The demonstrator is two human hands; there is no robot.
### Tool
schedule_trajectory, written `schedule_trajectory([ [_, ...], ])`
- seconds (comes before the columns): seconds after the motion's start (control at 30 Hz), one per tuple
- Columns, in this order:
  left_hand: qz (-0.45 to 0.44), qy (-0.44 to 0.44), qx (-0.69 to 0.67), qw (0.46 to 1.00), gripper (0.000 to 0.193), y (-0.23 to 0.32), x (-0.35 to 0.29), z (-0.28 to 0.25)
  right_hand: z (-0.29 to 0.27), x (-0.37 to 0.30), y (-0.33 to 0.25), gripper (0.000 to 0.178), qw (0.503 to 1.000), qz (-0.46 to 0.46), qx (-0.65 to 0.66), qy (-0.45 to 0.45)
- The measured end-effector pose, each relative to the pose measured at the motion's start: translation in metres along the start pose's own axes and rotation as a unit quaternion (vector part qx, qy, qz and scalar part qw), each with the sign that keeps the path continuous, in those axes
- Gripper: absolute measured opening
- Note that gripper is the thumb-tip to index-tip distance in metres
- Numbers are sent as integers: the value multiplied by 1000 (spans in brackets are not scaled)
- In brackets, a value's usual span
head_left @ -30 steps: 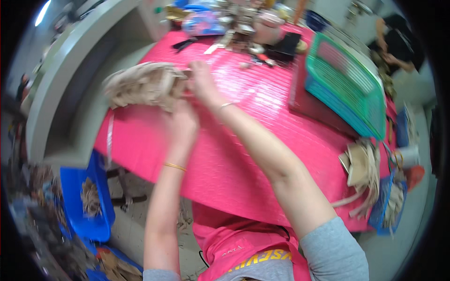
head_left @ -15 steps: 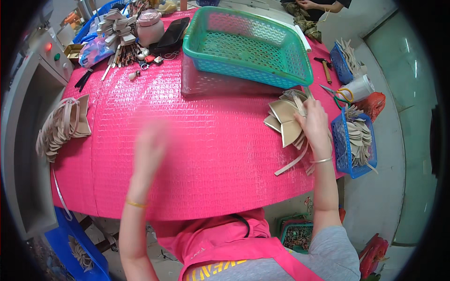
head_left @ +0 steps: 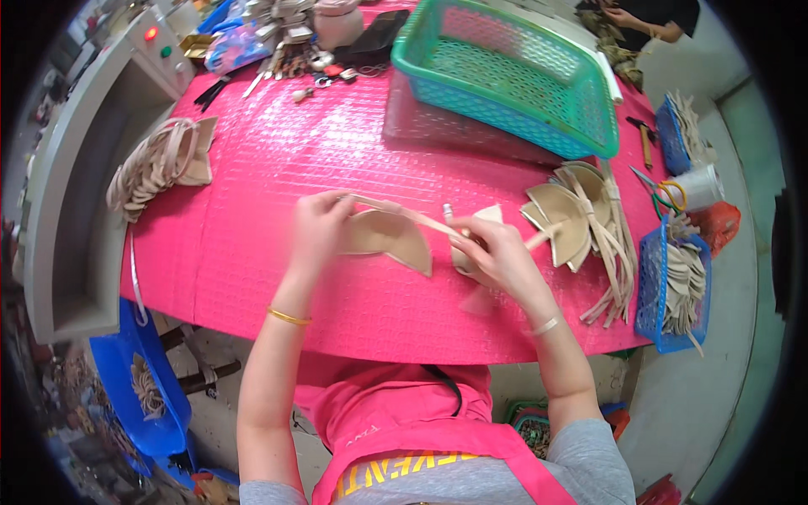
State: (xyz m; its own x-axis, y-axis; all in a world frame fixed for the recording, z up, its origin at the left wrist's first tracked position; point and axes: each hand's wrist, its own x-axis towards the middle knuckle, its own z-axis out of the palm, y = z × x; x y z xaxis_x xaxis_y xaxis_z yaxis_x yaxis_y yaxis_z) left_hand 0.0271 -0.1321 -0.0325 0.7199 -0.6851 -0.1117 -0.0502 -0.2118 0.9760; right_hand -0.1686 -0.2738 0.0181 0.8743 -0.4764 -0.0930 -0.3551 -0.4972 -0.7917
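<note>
In front of me a beige strap [head_left: 421,220] is stretched between my two hands. A curved, pointed beige panel [head_left: 389,238] hangs under it. My left hand [head_left: 316,231], smeared by motion, is closed on the strap's left end beside the panel. My right hand [head_left: 502,255] has its fingers closed on the other end of the strap, with a second pale panel [head_left: 486,215] partly hidden behind its fingers. A loose pile of similar beige panels and straps [head_left: 576,215] lies just right of my right hand.
A turquoise plastic basket [head_left: 406,71] stands at the back. A bundle of beige pieces [head_left: 156,172] lies at the left by a grey machine [head_left: 80,177]. Scissors [head_left: 671,195], a hammer [head_left: 645,145] and a blue basket [head_left: 648,282] line the right edge. Another person's hand [head_left: 623,17] shows far right.
My right hand has come left from the pile with a beige strap and panels. My left hand has moved right and taken hold of the strap. The view has shifted left.
</note>
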Motion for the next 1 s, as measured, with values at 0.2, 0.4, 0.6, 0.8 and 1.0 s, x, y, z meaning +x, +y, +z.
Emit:
schedule_trajectory([
  [0.2, -52, 46, -13, 998, 21, 14, -18, -54, 3, -70, 1, 22, 968, 45, 239, -62],
  [0.4, -45, -31, 76, 996, 21, 15, -25, -70, 26, -61, -21, 22, 929, -94, 315, -169],
  [0.6, -90, -76, 24, 993, 25, 13, -31, -70, 74, -8, -39, 15, 917, -39, 392, -61],
  [0.8, -121, -117, -74, 983, 26, 24, -40, -76, 115, 28, -56, 17, 910, 41, 395, -116],
  [1.0, -136, -137, -134, 972, 29, 15, -42, -84, 128, 32, -61, 16, 912, 86, 392, -86],
])
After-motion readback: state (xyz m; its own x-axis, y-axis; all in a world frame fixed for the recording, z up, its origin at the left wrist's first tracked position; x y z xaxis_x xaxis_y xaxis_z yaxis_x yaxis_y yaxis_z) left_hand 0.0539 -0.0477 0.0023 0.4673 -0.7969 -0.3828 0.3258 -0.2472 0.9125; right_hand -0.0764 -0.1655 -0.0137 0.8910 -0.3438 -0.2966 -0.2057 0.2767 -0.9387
